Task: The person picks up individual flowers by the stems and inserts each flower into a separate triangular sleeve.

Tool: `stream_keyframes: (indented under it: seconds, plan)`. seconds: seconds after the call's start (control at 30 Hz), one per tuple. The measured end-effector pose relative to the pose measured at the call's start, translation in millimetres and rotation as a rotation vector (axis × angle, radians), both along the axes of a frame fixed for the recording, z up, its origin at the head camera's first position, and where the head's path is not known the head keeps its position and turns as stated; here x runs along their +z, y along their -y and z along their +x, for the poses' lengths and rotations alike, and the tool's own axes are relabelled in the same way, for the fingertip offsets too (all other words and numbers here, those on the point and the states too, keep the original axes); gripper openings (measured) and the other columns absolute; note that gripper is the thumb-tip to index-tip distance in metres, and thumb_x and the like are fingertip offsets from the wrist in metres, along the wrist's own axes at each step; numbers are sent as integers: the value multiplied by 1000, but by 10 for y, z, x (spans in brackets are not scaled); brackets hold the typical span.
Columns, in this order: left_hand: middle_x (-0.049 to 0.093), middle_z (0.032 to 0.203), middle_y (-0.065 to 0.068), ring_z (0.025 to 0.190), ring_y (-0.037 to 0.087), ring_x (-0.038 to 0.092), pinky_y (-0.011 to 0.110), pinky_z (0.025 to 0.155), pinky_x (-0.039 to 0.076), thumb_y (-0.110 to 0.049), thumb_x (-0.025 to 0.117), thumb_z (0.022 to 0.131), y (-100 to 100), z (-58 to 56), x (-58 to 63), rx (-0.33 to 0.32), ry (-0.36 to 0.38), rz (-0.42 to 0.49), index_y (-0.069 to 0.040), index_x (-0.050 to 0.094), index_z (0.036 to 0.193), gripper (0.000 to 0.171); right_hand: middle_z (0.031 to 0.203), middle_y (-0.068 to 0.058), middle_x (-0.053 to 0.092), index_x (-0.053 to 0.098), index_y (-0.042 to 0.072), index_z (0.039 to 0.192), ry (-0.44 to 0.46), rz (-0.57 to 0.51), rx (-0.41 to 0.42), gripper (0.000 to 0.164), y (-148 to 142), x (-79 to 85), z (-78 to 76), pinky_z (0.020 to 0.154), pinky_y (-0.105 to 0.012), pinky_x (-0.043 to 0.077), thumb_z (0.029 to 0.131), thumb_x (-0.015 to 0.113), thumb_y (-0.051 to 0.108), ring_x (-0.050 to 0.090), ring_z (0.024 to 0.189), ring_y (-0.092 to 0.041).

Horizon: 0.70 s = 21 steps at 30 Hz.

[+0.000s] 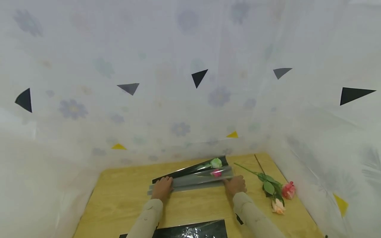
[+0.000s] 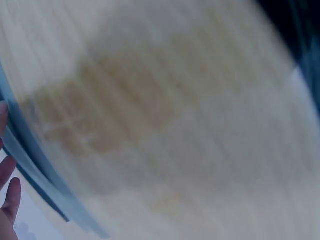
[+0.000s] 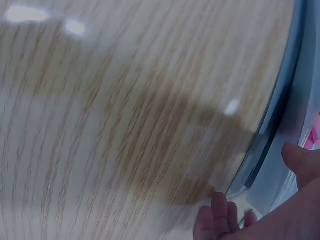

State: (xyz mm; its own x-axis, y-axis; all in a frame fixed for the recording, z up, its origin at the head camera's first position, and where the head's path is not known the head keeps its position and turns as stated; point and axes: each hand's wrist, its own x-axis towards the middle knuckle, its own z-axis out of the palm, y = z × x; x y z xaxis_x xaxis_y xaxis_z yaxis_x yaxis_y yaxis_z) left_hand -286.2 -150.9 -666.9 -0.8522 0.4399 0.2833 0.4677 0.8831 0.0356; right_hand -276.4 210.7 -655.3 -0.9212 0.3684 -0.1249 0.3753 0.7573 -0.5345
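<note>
On the wooden table lies a grey, see-through flower sleeve (image 1: 190, 179) with a pink rose (image 1: 216, 173) at its right end. My left hand (image 1: 162, 189) rests at the sleeve's left end. In the left wrist view its fingers (image 2: 12, 196) are spread beside the grey edge. At the opposite end, my right hand (image 1: 235, 185) touches the lower right corner. The right wrist view has the thumb over the sleeve (image 3: 285, 150) and the fingers (image 3: 218, 212) apart from it, past the corner. Behind, a black sleeve (image 1: 181, 172) holds a pale green rose (image 1: 216, 162).
To the right lie a pink rose (image 1: 288, 190) and a peach rose (image 1: 278, 206) with leafy stems. A glossy black sheet (image 1: 190, 230) is at the near edge. Pale flower-print curtains (image 1: 178, 109) surround the table (image 1: 119, 198).
</note>
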Motion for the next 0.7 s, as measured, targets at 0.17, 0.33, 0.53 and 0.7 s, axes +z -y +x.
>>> stream_keyframes:
  seconds: [0.17, 0.33, 0.53, 0.7]
  plan:
    - [55, 71, -11, 64, 8, 53, 28, 57, 44, -24, 72, 80, -103, 154, -114, -72, -17, 91, -19, 61, 80, 12, 95, -31, 51, 50, -18, 110, 114, -49, 63, 75, -16, 94, 67, 71, -57, 41, 88, 53, 53, 51, 90, -46]
    - [60, 79, -12, 73, 8, 57, 29, 65, 47, -26, 62, 89, -342, 154, -182, -190, -18, 101, -21, 65, 87, 6, 99, -34, 47, 48, -16, 111, 54, -16, 53, 68, -111, 95, 59, 72, -59, 38, 89, 55, 48, 46, 94, -51]
    - [65, 90, -7, 83, 13, 62, 33, 74, 49, -23, 61, 89, -471, 93, -171, -221, -9, 98, -18, 67, 95, 10, 97, -35, 49, 49, -16, 105, 20, -7, 40, 58, -256, -6, 30, 71, -59, 38, 89, 55, 39, 46, 92, -52]
    - [64, 89, -8, 82, 12, 61, 31, 72, 49, -21, 62, 89, -384, 111, -205, -200, 43, 99, -19, 68, 94, 8, 72, -17, 55, 54, -7, 80, -68, -97, 49, 34, -278, -127, 25, 57, -47, 42, 89, 55, 26, 53, 66, -34]
